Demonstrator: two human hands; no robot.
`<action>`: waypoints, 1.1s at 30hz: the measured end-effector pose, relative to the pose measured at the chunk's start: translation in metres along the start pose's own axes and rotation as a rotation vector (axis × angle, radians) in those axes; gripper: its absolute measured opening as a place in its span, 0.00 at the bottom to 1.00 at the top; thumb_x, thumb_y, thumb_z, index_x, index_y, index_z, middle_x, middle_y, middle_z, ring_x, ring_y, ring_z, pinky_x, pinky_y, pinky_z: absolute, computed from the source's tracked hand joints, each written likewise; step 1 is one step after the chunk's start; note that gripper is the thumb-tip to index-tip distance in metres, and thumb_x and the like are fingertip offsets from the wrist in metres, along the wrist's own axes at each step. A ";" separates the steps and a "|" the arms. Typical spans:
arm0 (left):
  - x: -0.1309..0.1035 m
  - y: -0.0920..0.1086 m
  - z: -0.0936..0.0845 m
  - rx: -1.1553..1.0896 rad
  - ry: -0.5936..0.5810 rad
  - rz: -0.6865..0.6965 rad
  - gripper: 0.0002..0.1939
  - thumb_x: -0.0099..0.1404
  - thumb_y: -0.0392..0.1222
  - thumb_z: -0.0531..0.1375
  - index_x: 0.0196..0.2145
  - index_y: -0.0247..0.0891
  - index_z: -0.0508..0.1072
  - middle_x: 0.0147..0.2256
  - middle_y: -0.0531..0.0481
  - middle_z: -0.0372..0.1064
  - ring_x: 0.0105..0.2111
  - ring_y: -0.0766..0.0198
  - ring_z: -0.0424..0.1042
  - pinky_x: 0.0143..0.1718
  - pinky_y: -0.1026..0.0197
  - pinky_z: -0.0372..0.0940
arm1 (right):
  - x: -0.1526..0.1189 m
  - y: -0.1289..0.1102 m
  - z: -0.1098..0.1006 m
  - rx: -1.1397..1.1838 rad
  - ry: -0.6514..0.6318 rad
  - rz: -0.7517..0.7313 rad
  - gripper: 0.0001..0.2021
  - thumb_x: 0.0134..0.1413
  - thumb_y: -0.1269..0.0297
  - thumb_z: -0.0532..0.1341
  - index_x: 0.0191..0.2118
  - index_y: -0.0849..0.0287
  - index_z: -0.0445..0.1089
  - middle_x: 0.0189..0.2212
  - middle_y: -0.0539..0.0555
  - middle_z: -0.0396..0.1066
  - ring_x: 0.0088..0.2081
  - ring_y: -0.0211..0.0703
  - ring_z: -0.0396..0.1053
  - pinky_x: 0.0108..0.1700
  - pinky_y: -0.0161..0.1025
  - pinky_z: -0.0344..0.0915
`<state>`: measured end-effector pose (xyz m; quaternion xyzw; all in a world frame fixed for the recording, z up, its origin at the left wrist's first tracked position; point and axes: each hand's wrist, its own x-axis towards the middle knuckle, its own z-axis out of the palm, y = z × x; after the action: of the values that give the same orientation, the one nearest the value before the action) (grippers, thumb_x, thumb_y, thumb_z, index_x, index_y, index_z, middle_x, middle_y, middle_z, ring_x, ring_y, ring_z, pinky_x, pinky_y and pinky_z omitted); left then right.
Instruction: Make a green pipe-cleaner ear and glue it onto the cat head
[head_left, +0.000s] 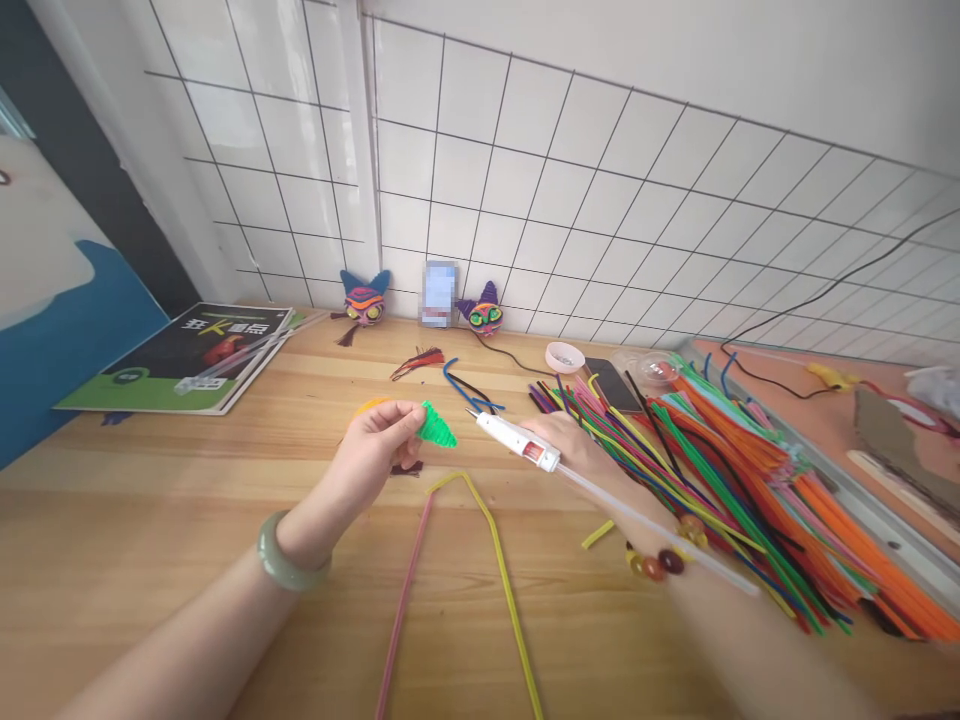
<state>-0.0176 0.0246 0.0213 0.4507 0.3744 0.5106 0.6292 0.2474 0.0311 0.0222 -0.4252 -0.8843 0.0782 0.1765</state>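
Between the thumb and fingers of my left hand (388, 430) is a green triangular pipe-cleaner piece (437, 425), its point turned right. Something orange (370, 406) shows behind that hand, mostly hidden. My right hand (570, 440) is closed around a white glue gun (517, 438). Its metal nozzle points left, a short gap from the green piece, and a long clear glue stick (660, 530) trails out of its back. On the table below both hands lie a bent yellow pipe cleaner (495, 545) and a pink pipe cleaner (405, 600).
A large heap of coloured pipe cleaners (720, 490) covers the right side. Against the tiled wall stand two cat-like heads, one blue-eared (365, 298) and one purple-eared (484, 308). A pink bowl (565, 357), a dark phone (611, 384) and a book (180, 355) lie farther back.
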 end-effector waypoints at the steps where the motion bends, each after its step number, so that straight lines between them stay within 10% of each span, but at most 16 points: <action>1: 0.000 0.000 0.000 -0.024 -0.003 -0.003 0.09 0.55 0.45 0.59 0.28 0.35 0.69 0.15 0.58 0.59 0.13 0.75 0.54 0.15 0.70 0.53 | 0.002 0.006 0.001 -0.089 -0.021 -0.035 0.10 0.56 0.66 0.53 0.42 0.60 0.66 0.33 0.55 0.69 0.36 0.45 0.64 0.41 0.42 0.55; 9: 0.001 -0.003 -0.001 -0.150 -0.046 -0.072 0.09 0.53 0.43 0.62 0.29 0.35 0.69 0.16 0.55 0.66 0.15 0.73 0.62 0.18 0.70 0.58 | 0.001 0.034 0.012 -0.368 -0.212 -0.115 0.20 0.49 0.70 0.56 0.50 0.67 0.60 0.39 0.63 0.66 0.42 0.52 0.60 0.45 0.48 0.51; 14: 0.001 -0.003 0.000 -0.196 -0.034 -0.071 0.09 0.51 0.41 0.64 0.29 0.34 0.70 0.17 0.55 0.67 0.16 0.73 0.64 0.19 0.69 0.61 | 0.010 -0.016 0.001 -0.406 -0.124 -0.027 0.13 0.50 0.71 0.55 0.44 0.63 0.65 0.40 0.63 0.66 0.45 0.53 0.59 0.46 0.47 0.53; 20: 0.002 -0.004 0.000 -0.184 -0.036 -0.035 0.09 0.51 0.39 0.64 0.29 0.34 0.70 0.20 0.54 0.69 0.19 0.71 0.68 0.23 0.68 0.64 | 0.023 -0.098 0.042 -0.390 -0.219 0.252 0.10 0.51 0.78 0.51 0.34 0.64 0.68 0.31 0.60 0.70 0.33 0.47 0.68 0.33 0.39 0.60; 25: 0.001 -0.007 0.001 -0.150 -0.054 -0.022 0.08 0.52 0.39 0.63 0.30 0.36 0.70 0.22 0.53 0.72 0.21 0.70 0.70 0.24 0.68 0.65 | 0.021 -0.109 0.058 -0.404 -0.178 0.385 0.12 0.47 0.82 0.51 0.35 0.67 0.68 0.29 0.63 0.70 0.32 0.51 0.69 0.31 0.40 0.61; 33: -0.004 -0.006 0.010 -0.127 -0.010 -0.012 0.10 0.50 0.39 0.64 0.28 0.36 0.67 0.23 0.53 0.73 0.25 0.65 0.74 0.27 0.66 0.67 | 0.005 -0.075 0.027 0.519 0.161 0.465 0.08 0.50 0.70 0.53 0.36 0.61 0.68 0.21 0.50 0.65 0.24 0.38 0.64 0.27 0.34 0.60</action>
<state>-0.0076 0.0186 0.0189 0.4103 0.3408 0.5273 0.6614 0.1795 -0.0118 0.0199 -0.5606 -0.6978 0.3046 0.3254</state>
